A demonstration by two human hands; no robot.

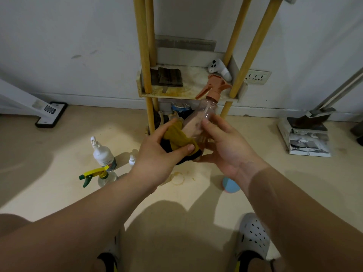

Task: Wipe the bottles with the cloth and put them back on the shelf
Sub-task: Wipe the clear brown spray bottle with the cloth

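Before the shelf (186, 95), my right hand (225, 148) grips the clear spray bottle (198, 120); my left hand (157, 154) clutches the yellow cloth (176, 137) round it. I'd rotate the bottle, wiping upward.

The right grip (225, 148) holds a clear spray bottle (196, 122), tilted with its orange trigger toward one o'clock. The left grip (159, 154) holds a yellow cloth (174, 136) against the bottle's side. The shelf (188, 93) stands at twelve o'clock.

Clear glossy plastic spray bottle (198, 122) with matt orange plastic trigger; soft mustard cloth (176, 138) (black underneath); stained shelf (188, 91) on yellow wooden poles
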